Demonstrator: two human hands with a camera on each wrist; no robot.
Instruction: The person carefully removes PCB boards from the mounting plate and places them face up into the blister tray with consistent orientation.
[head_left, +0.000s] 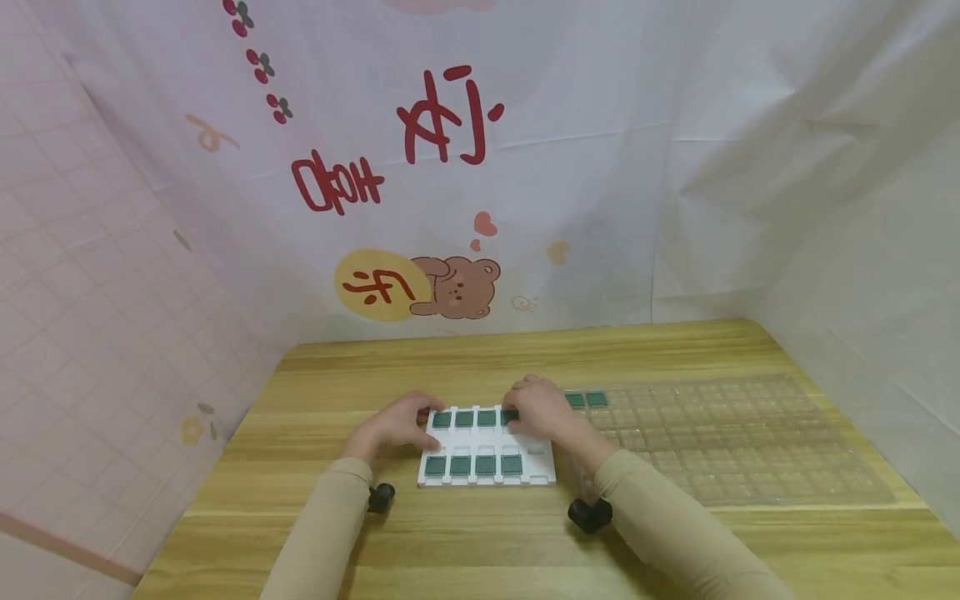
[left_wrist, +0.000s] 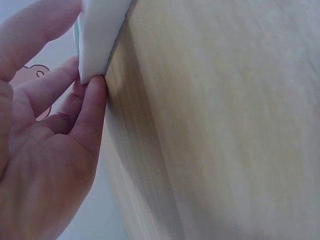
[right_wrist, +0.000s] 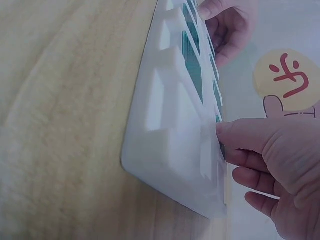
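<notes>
A white plastic tray (head_left: 480,442) with two rows of slots lies on the table, holding several green square chips (head_left: 461,466). My left hand (head_left: 397,423) holds the tray's left end, thumb near one slot; in the left wrist view its fingers (left_wrist: 93,107) touch the tray's edge. At the far row, towards the right end, my right hand (head_left: 542,408) pinches a green chip (head_left: 510,415) at its slot. The right wrist view shows the thumb (right_wrist: 237,131) on that chip, which the fingers mostly hide. Slots at the tray's right end hold no chip.
A clear plastic blister sheet (head_left: 720,433) with many pockets spreads over the right of the wooden table (head_left: 465,542). Two green chips (head_left: 596,399) sit in its far left pockets, close to the right hand. A printed white curtain (head_left: 585,167) hangs behind.
</notes>
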